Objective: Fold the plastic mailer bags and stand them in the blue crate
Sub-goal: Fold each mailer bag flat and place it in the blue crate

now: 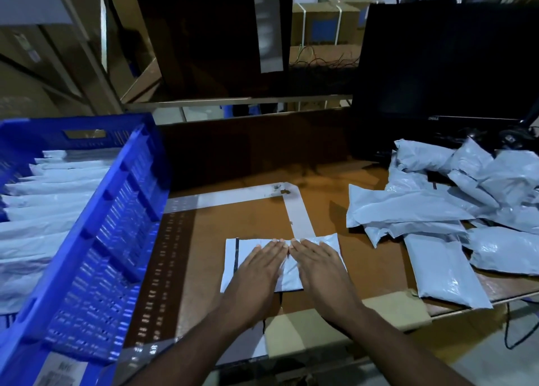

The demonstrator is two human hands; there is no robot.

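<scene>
Here, the mailer bag [291, 272] lies flat on the counter [364, 257], long axis left–right; left hand [256, 269] and right hand [320, 264] press it, fingers straight, pointing far.

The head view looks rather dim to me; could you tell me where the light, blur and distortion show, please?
Head view: dim overall, the shelving and monitor nearly black; soft sheen on the mailer pile; the blue crate is smeared with blur along its wall and bowed by the wide lens; both hands, left and right, and the mailer under them are fairly sharp.
</scene>
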